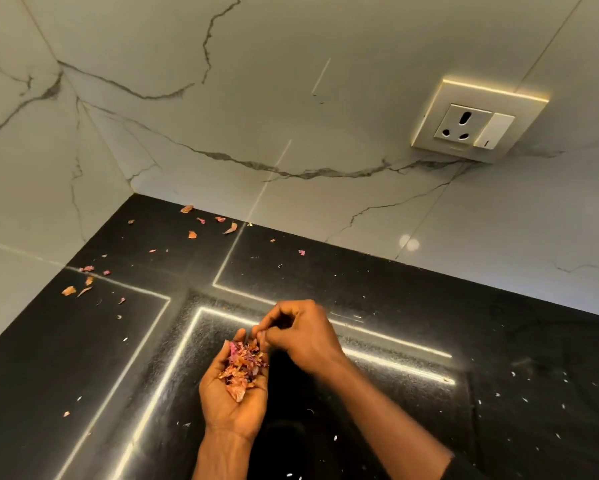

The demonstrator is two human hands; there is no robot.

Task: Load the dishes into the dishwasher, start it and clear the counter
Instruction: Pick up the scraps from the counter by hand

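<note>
My left hand (234, 400) is palm up over the black counter (395, 393), cupped around a heap of dry pink and orange peel scraps (242, 367). My right hand (301, 332) hovers just above and to the right of it, fingers curled with the fingertips bunched over the heap; whether they pinch a scrap is hidden. More loose scraps (190, 233) lie scattered across the counter's far left corner, and a few (70, 290) lie by the left wall.
Marble-look wall tiles rise behind and to the left of the counter. A wall socket with a switch (474, 126) sits on the back wall at the right. Small white specks (526, 398) dot the counter at the right.
</note>
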